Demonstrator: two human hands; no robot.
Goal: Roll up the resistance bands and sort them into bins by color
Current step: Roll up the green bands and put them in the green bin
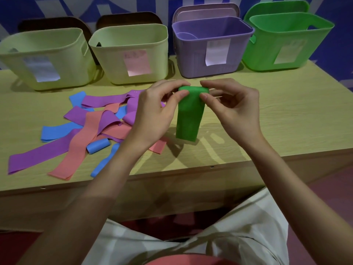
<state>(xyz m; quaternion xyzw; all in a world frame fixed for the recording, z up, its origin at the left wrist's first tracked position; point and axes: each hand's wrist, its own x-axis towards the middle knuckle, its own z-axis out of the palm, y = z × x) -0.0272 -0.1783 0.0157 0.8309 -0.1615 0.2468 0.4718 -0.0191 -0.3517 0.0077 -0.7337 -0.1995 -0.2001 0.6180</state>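
A green resistance band point(188, 117) hangs above the table, its top end curled into a small roll. My left hand point(154, 109) pinches the roll's left side and my right hand point(231, 104) pinches its right side. To the left lies a loose pile of purple bands point(107, 100), salmon bands point(84, 138) and blue bands point(55, 131), with one rolled blue band point(98, 146) among them. Along the back stand two pale yellow-green bins point(44, 58) point(131, 52), a purple bin point(212, 46) and a green bin point(286, 41).
The wooden table point(277, 119) has its front edge close to my lap. Each bin carries a paper label on its front. A purple band shows inside the purple bin. Lids lean behind the purple and green bins.
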